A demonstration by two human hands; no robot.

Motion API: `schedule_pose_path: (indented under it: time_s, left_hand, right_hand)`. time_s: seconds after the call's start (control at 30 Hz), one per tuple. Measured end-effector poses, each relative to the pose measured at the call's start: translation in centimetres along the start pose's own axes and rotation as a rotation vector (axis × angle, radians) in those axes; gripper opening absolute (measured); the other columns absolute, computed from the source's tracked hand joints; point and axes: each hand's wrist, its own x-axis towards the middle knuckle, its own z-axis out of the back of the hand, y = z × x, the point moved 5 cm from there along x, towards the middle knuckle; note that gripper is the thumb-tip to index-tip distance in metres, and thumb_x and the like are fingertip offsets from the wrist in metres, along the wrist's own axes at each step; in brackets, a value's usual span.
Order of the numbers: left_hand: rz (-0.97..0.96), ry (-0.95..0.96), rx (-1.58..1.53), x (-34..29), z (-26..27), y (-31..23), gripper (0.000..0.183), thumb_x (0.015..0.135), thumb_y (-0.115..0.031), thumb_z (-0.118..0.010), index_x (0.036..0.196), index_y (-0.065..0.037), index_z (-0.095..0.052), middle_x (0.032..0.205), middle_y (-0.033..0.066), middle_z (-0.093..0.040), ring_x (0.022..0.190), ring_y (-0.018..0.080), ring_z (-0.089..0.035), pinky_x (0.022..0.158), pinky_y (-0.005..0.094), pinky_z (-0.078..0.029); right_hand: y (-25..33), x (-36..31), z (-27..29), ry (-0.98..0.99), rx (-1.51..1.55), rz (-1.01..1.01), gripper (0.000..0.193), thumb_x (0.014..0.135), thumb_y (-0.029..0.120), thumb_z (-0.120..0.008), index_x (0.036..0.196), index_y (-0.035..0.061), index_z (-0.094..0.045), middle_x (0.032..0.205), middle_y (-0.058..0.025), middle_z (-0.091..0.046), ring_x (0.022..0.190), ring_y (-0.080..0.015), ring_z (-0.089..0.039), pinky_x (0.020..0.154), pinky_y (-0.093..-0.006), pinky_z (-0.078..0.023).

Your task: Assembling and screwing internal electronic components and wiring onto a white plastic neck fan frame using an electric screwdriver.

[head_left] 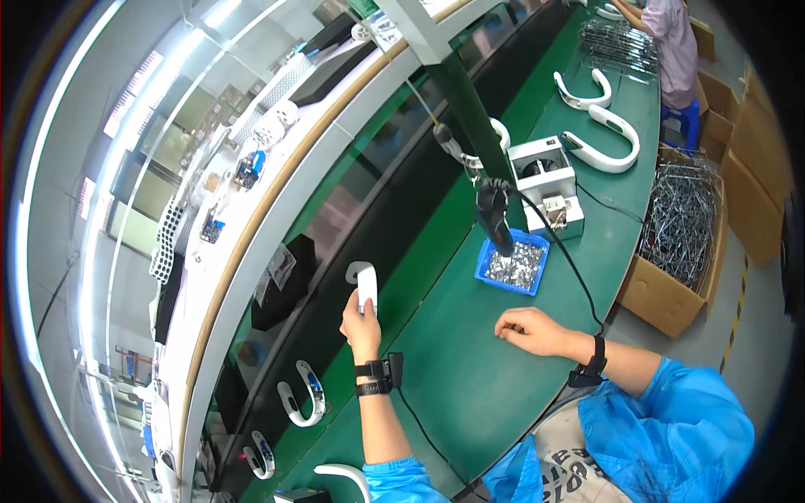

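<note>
My left hand is closed around a white curved neck fan housing, holding it upright over the dark strip along the bench. The housing's lower part is hidden by my fingers. Close above the green bench top, my right hand has its fingers curled together, with nothing visible in them. Just beyond it sits a blue tray of small silvery metal parts. A black electric screwdriver hangs over that tray, its tip near the tray's edge.
Behind the tray stands a white boxy device with a cable. White U-shaped housings lie farther back; another, opened one shows its circuit board at lower left. A green post rises mid-bench. Cartons hold wire parts at right, near a seated co-worker.
</note>
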Motion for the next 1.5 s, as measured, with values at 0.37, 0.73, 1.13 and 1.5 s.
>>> schedule_pose_path:
  time_s: [0.37, 0.73, 1.13, 1.5]
  left_hand:
    - [-0.070, -0.048, -0.281, -9.3, -6.1, -3.1, 0.037, 0.095, 0.002, -0.064, 0.132, -0.003, -0.068, 0.128, 0.0179, -0.068, 0.119, 0.0346, -0.067, 0.106, 0.0433, -0.051]
    - [0.400, 0.177, -1.004, -18.7, -4.8, -0.8, 0.026, 0.109, -0.006, -0.055, 0.129, 0.004, -0.069, 0.114, 0.0120, -0.076, 0.102, 0.0186, -0.072, 0.097, 0.0325, -0.057]
    - [0.956, -0.777, -1.333, -17.7, 9.6, 24.5, 0.068, 0.103, -0.024, -0.063, 0.156, 0.005, -0.032, 0.152, 0.0220, -0.046, 0.138, 0.0310, -0.051, 0.117, 0.0439, -0.044]
    - [1.350, -0.689, -1.575, -11.7, 8.0, 31.8, 0.055, 0.099, -0.043, -0.061, 0.131, 0.001, -0.053, 0.120, 0.0083, -0.055, 0.112, 0.0237, -0.056, 0.102, 0.0416, -0.045]
  right_hand:
    - [1.1, 0.0, -0.3, 0.006, 0.015, 0.049, 0.010, 0.098, 0.004, -0.066, 0.105, -0.0001, -0.072, 0.095, -0.0121, -0.073, 0.086, -0.0229, -0.072, 0.074, -0.0361, -0.057]
    - [5.9, 5.5, 6.9, -0.156, -0.896, 0.212, 0.028, 0.086, 0.002, -0.073, 0.114, 0.0022, -0.074, 0.110, -0.0168, -0.070, 0.107, -0.0394, -0.068, 0.095, -0.0494, -0.055]
    - [3.9, 6.0, 8.8, -0.186, -0.873, 0.146, 0.013, 0.091, 0.007, -0.075, 0.102, 0.0023, -0.079, 0.101, -0.0158, -0.073, 0.098, -0.0374, -0.072, 0.087, -0.0457, -0.057]
    - [4.5, 5.6, 10.2, -0.319, -0.545, 0.073, 0.011, 0.092, 0.001, -0.074, 0.101, -0.0037, -0.079, 0.092, -0.0133, -0.070, 0.086, -0.0272, -0.071, 0.077, -0.0347, -0.055]
